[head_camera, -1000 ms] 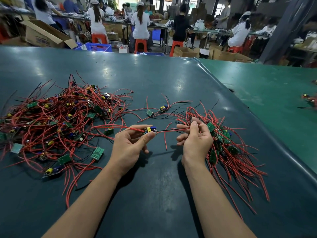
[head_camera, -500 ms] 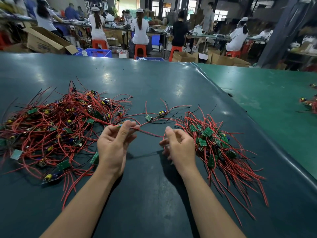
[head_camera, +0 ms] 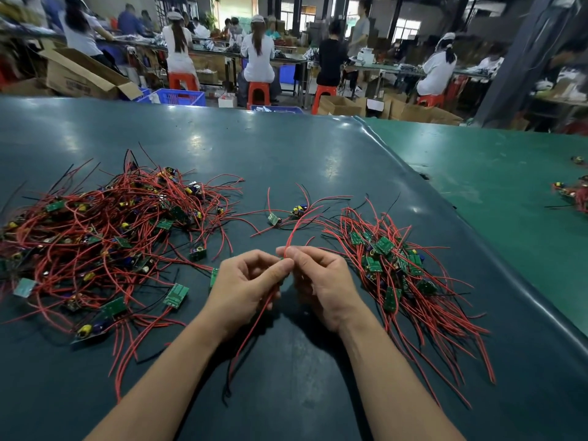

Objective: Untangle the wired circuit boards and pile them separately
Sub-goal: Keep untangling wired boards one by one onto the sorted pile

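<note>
Small green circuit board [head_camera: 282, 259] trailing red wires [head_camera: 254, 323], pinched between both hands

Bare forearms and hands [head_camera: 286, 288], no sleeves or gloves visible.

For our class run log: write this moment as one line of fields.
stage: untangling | left hand: pinches red wires | right hand: pinches same wires | tangled pile: left | sorted pile: right | surface: table

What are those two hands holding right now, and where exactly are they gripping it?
Both hands hold one wired circuit board's red wires. The left hand and right hand pinch them together at the fingertips; the board itself is mostly hidden between the fingers.
</note>
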`<action>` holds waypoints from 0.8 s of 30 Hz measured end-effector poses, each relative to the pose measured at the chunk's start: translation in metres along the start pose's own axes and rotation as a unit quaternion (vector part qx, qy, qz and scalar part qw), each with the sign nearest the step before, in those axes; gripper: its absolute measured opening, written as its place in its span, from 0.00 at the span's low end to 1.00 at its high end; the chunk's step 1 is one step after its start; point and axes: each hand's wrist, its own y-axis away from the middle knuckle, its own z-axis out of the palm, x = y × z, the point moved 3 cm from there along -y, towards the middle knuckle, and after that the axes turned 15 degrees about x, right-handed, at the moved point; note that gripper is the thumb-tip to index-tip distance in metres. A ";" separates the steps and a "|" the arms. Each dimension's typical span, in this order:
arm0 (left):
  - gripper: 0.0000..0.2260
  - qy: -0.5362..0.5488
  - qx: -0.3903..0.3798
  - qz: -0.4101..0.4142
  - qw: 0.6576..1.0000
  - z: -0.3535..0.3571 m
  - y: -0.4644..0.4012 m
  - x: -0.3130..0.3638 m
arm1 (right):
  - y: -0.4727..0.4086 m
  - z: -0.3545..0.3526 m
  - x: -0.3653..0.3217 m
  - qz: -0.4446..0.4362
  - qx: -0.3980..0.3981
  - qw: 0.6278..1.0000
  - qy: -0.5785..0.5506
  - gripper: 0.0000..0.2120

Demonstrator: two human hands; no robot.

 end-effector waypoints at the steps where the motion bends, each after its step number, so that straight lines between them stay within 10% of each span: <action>1: 0.14 -0.002 -0.003 -0.002 1.000 -0.001 0.000 0.000 | -0.001 0.000 0.000 0.008 -0.003 1.000 -0.002 0.09; 14: 0.09 -0.010 -0.063 -0.030 0.997 -0.002 0.000 -0.001 | -0.014 -0.017 -0.007 -0.125 0.224 0.965 -0.058 0.10; 24: 0.07 -0.008 -0.107 -0.027 0.994 -0.006 -0.001 -0.002 | -0.012 -0.022 -0.012 -0.153 0.245 0.955 -0.064 0.06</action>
